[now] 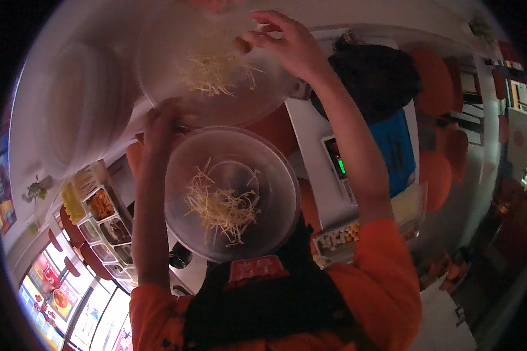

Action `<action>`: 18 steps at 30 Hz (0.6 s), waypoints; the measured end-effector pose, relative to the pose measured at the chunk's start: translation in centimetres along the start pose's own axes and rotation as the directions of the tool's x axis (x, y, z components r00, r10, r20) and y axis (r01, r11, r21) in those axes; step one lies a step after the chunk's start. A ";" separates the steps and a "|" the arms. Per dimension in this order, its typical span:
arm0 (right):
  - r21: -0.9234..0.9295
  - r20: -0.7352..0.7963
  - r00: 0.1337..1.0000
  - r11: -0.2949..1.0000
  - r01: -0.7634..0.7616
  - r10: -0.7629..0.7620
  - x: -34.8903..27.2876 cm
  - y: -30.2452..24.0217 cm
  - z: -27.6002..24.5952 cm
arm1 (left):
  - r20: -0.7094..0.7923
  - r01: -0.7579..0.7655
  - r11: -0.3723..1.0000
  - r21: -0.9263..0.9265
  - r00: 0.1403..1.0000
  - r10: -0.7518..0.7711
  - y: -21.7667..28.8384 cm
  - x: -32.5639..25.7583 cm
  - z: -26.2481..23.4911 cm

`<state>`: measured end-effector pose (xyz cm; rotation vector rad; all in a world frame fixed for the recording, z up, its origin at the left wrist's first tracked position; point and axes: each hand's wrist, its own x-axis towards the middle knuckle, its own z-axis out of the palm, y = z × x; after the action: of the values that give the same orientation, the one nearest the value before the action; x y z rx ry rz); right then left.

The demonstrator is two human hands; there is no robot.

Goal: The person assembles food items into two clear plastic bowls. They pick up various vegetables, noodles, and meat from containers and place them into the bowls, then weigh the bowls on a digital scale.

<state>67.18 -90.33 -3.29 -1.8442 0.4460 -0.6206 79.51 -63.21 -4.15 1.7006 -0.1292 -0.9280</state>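
Bean sprouts (219,70) lie in a large clear plastic bowl (158,52) at the top of the view. Over that bowl's right side is my right hand (284,45), its fingers bent and closed at the tips. A small brownish lump (243,45) shows at those fingertips; its kind I cannot make out. My left hand (165,117) is at the near left rim of the same bowl, dark and blurred, so its grip is unclear. Closer to my chest stands a second clear round bowl (269,175), with more sprouts (225,207) in it.
Stacked clear round containers (79,111) stand at the left. Below them are metal trays of food (102,205). To the right, a scale with a lit green display (341,166), a black bag (375,82), a blue packet (395,152) and a tray of small round pieces (339,237) sit on the white table.
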 end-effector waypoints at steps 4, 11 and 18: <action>-0.096 -0.292 0.956 0.995 -0.040 0.011 0.0 5.1 -3.0 | -0.025 -0.040 0.999 0.013 0.999 0.040 -0.5 0.6 -0.9; -0.703 0.050 0.982 0.705 -0.094 0.181 -7.3 32.1 -1.1 | 0.025 0.013 0.999 0.045 1.000 -0.014 0.4 0.4 -0.2; -0.905 0.041 0.996 0.425 0.004 0.079 -8.0 37.5 3.3 | 0.051 -0.012 0.995 0.095 0.999 0.008 -0.5 0.2 -1.1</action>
<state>62.49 -96.10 -41.02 -2.8888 0.8954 -0.2355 80.14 -62.32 -4.69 1.7631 -0.2187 -0.9711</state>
